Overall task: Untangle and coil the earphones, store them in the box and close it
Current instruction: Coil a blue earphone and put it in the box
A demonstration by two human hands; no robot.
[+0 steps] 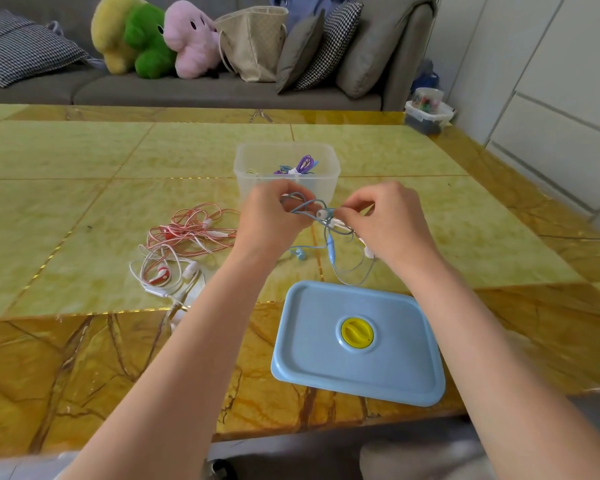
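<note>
Both my hands hold blue earphones (329, 237) above the table, in front of the clear plastic box (328, 188). My left hand (271, 216) grips a loop of the blue cord. My right hand (385, 220) pinches the cord near a white earbud. The rest of the cord hangs down and trails on the table, with one blue earbud (298, 253) lying there. Coiled purple earphones (300, 166) lie inside the open box. The blue lid (357, 344) with a yellow knob lies flat at the near right.
A tangle of pink earphones (191, 230) and red-and-white earphones (163, 275) lies to the left on the yellow stone table (84, 202). A sofa with plush toys (153, 39), a bag and cushions stands behind. A small container (428, 112) sits off the far right corner.
</note>
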